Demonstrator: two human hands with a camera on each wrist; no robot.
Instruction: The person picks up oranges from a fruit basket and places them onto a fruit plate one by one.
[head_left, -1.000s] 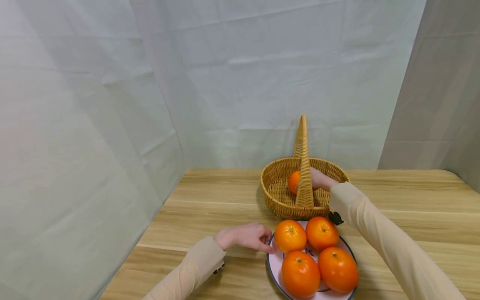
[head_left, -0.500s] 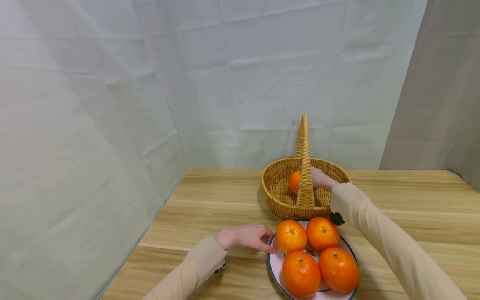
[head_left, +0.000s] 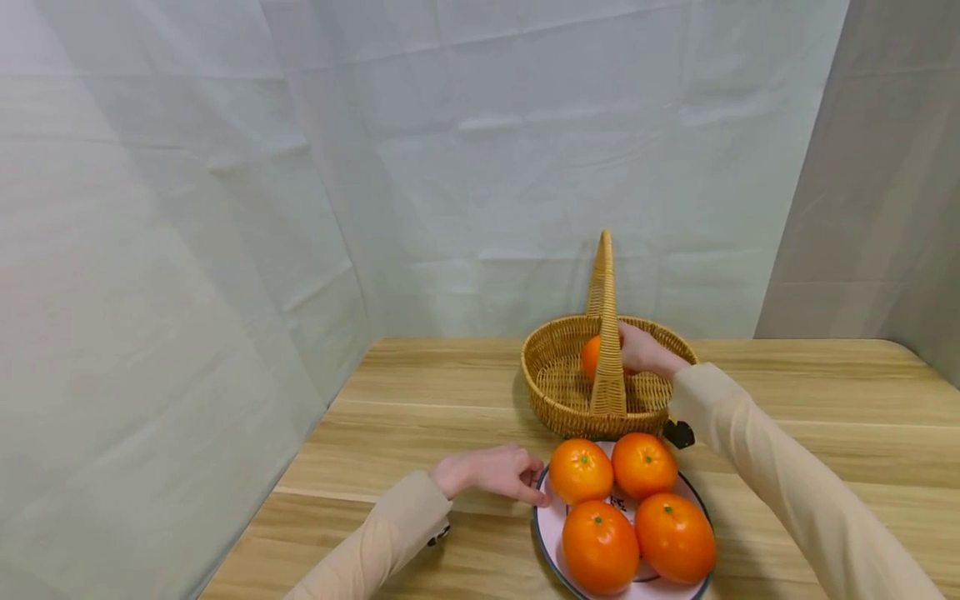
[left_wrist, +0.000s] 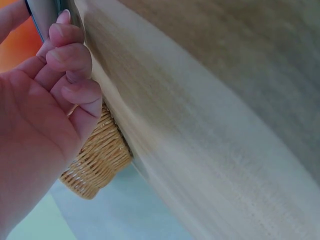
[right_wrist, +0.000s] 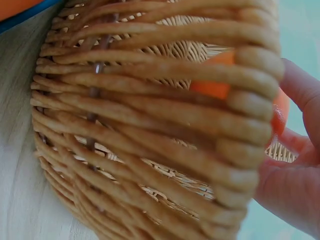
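Note:
In the head view my right hand (head_left: 643, 348) reaches under the handle side of a wicker basket (head_left: 555, 410) and grips an orange (head_left: 591, 358) inside it. Through the weave in the right wrist view, the same orange (right_wrist: 214, 80) shows between thumb and fingers, near rim height. My left hand (head_left: 497, 472) pinches the left rim of a blue-edged plate (head_left: 552, 533), thumb on top. The left wrist view shows its fingers (left_wrist: 67, 55) curled below that rim. Several oranges (head_left: 600, 546) lie on the plate, just in front of the basket.
The basket's tall arched handle (head_left: 608, 333) rises across its middle, beside my right hand. Wooden table (head_left: 420, 400) extends to both sides. A pale cloth (head_left: 480, 167) hangs behind the table's far edge and along the left.
My right hand has shifted slightly up and to the right inside the basket, the orange moving with it. The left hand and plate stay practically in place.

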